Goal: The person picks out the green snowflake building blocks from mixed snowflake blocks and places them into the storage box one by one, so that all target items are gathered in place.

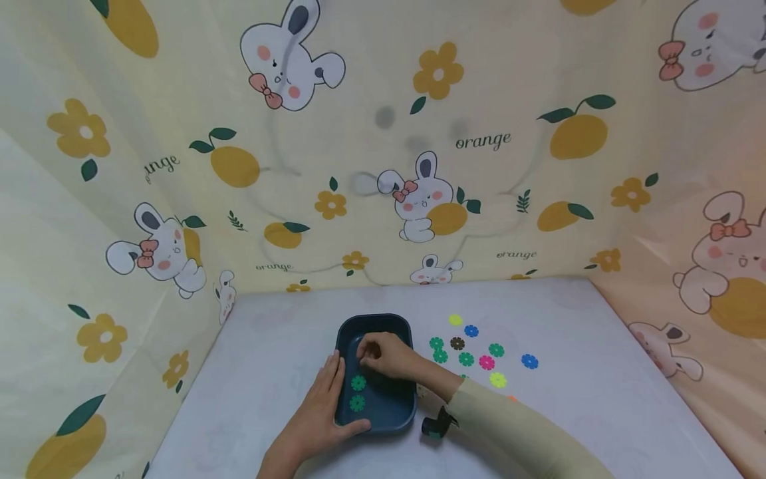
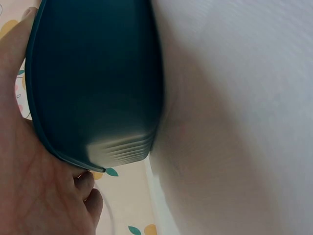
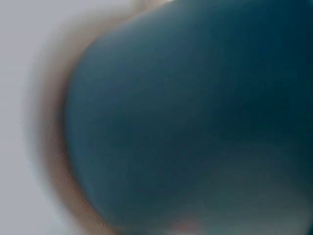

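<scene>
A dark blue plastic tray (image 1: 391, 407) stands in front of me. My left hand (image 1: 318, 406) grips its near left corner, fingers along the left wall and thumb over the front rim. In the left wrist view, the tray (image 2: 98, 88) fills the space beside that hand (image 2: 41, 181). My right hand (image 1: 385, 354) reaches in over the right rim, fingers bent with the tips close together; I cannot tell whether they pinch anything. Near those fingertips, two green notched discs (image 1: 358, 392) lie on the tray floor. The right wrist view shows only the blurred tray (image 3: 186, 107).
Loose notched discs in green, blue, yellow, brown and pink (image 1: 487, 362) lie on the white table (image 1: 574, 412) right of the tray. Part of them hides behind my right sleeve (image 1: 514, 432), where a small black device (image 1: 439, 424) hangs. A patterned curtain (image 1: 371, 219) encloses the table.
</scene>
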A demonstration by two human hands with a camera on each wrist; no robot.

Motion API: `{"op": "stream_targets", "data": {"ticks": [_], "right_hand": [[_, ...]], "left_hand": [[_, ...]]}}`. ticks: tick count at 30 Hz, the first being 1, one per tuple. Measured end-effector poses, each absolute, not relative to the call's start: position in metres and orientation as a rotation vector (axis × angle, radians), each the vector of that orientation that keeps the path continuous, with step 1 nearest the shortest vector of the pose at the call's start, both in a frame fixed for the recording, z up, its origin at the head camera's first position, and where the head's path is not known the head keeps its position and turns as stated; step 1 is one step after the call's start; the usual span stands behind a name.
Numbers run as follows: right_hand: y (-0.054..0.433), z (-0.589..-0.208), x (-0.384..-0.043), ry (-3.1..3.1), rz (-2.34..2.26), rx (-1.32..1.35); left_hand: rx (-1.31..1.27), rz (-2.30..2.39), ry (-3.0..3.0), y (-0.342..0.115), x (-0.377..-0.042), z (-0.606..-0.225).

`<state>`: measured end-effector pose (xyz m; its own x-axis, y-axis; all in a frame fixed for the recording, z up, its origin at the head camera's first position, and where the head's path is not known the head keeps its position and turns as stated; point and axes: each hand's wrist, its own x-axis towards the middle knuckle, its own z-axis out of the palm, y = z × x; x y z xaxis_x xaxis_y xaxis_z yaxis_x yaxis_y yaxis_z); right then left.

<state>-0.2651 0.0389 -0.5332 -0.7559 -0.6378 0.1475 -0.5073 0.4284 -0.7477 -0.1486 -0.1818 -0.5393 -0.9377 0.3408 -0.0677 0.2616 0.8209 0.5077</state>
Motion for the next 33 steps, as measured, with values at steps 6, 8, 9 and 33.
{"op": "stream_targets", "data": {"ticks": [6, 8, 9, 33], "right_hand": [[0.062, -0.519, -0.255, 2.545, -1.382, -1.012], [0.073, -0.514, -0.252, 2.564, -1.411, -0.993], [0.079, -0.511, -0.252, 2.572, -1.421, -0.976], [0.215, -0.531, -0.224, 2.661, -1.167, -0.571]], "left_hand": [[0.453, 0.731, 2.852, -0.180, -0.147, -0.541], [0.453, 0.718, 2.863, -0.180, -0.147, -0.542], [0.452, 0.711, 2.867, -0.180, -0.147, -0.542], [0.452, 0.720, 2.893, -0.180, -0.147, -0.544]]}}
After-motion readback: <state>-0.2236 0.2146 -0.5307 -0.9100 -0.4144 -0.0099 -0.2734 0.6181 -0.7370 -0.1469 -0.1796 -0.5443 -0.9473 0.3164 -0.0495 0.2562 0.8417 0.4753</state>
